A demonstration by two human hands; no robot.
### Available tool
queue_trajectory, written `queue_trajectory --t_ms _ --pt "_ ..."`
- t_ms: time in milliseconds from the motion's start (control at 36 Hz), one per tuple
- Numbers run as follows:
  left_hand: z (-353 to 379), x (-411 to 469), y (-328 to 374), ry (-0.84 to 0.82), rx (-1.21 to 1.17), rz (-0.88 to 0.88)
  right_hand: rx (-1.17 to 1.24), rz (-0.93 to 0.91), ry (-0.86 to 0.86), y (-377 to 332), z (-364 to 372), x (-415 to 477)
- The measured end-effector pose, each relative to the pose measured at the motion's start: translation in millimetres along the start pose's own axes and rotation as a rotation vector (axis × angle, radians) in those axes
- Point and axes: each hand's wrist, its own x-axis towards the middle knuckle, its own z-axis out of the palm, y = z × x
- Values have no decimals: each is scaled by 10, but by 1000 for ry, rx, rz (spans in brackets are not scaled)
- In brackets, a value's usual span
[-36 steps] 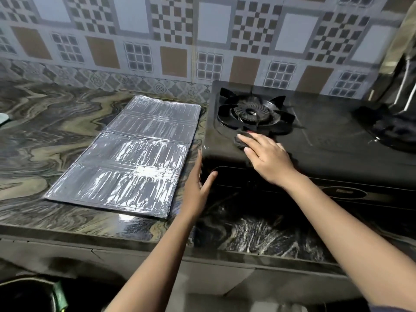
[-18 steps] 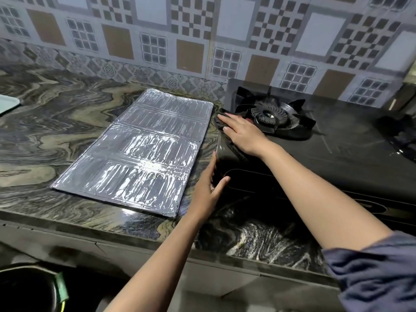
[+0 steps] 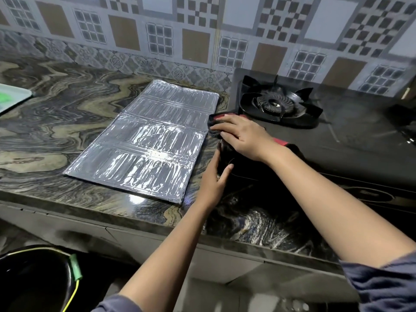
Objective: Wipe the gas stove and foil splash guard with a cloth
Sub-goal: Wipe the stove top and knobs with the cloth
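A black glass gas stove [image 3: 351,140] stands on the marbled counter, its left burner [image 3: 275,104] near the back. My right hand [image 3: 243,136] presses a dark cloth with a red edge [image 3: 215,119] flat on the stove's front left corner. My left hand [image 3: 213,179] rests against the stove's left side, thumb on its front face. The silver foil splash guard [image 3: 148,143] lies flat on the counter just left of the stove, untouched.
The tiled wall [image 3: 202,30] runs behind the counter. A pale tray [image 3: 11,97] shows at the far left edge. A black bucket with a green-taped handle [image 3: 40,282] sits below the counter [image 3: 56,122] at the lower left.
My right hand has slid the cloth from in front of the burner to the stove's left front corner. The left hand stays on the stove's side. The view has shifted left.
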Motion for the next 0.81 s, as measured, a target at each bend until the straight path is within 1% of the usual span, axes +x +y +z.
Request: queue_trajectory --t_ms 139,306,417,500,667,806 --pt "41 -6 -8 43 -7 31 -176 -59 144 -42 65 -216" --pt "64 -4 -21 64 1 29 -299 -103 303 10 192 -378" --pt "68 -5 -31 70 16 53 -388 -106 357 81 266 -477" --pt "62 4 -46 67 11 53 -378 -59 374 138 235 -580" --pt "92 -13 -37 83 -2 71 -292 92 379 253 79 -835" --pt "124 -17 -31 89 -21 54 -284 186 476 399 38 -1005"
